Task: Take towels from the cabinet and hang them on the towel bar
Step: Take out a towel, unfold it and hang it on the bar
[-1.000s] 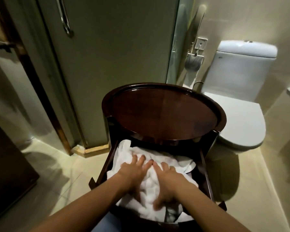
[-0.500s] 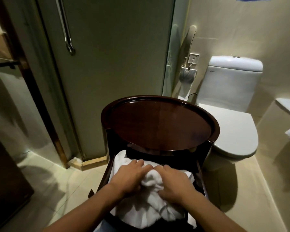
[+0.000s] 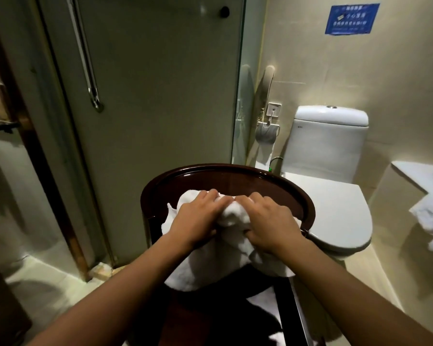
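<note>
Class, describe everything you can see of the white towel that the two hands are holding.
The white towel looks soft and terry-like, bunched and crumpled rather than folded. The left hand and right hand grip its top side by side. Its lower folds hang in front of the dark wooden cabinet.

I see one white towel [image 3: 231, 248], bunched and crumpled, raised in front of the cabinet [image 3: 303, 203] top. My left hand [image 3: 198, 218] and right hand [image 3: 268, 221] grip its upper fold. Its lower part hangs loose. The cabinet is dark, glossy wood, round-topped. More white cloth [image 3: 263, 303] lies lower in it.
</note>
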Tool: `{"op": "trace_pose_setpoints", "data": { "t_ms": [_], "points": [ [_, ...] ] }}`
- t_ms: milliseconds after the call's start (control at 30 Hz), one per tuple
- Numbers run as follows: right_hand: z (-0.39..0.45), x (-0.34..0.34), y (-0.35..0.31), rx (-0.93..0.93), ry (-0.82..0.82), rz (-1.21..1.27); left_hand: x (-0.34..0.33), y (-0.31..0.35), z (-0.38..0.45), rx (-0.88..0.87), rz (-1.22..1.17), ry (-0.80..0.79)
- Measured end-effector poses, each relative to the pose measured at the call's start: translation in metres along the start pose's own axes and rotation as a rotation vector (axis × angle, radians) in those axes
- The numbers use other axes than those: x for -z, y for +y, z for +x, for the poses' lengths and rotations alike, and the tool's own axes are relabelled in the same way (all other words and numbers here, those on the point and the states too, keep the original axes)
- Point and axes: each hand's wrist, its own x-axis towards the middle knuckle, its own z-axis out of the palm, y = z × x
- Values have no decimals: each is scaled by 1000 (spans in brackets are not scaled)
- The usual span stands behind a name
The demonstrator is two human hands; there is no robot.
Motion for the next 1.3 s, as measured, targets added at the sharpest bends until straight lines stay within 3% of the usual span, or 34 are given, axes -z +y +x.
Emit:
{"op": "trace_pose_setpoints", "data": {
  "t_ms": [367, 900, 1300],
  "points": [
    [36, -47, 19, -105, -39, 16, -33, -11, 41, 78, -11, -106],
    [136, -113, 50, -145, -12, 73, -102, -61, 114, 168, 8, -72],
    [131, -115, 51, -138, -5, 18, -106, -54, 110, 197, 21, -87]
  ]
}}
